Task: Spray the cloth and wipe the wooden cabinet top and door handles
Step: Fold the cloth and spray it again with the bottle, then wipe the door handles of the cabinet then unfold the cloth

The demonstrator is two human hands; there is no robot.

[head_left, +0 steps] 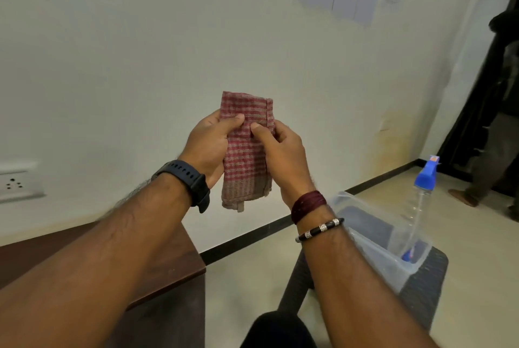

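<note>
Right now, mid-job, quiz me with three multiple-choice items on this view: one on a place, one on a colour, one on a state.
1. Where does the spray bottle stand?
A. On the wooden cabinet top
B. In the clear plastic tub
C. On the floor by the wall

2. What colour is the bottle's spray head?
A. Blue
B. Green
C. Yellow

3. How is the checked cloth held?
A. Spread flat on the cabinet
B. Dangling from one hand
C. Folded, pinched by both hands

Answers: B, its base sits inside the tub at right; A, the head is plainly blue; C, the left hand and right hand both grip it in mid-air.
</note>
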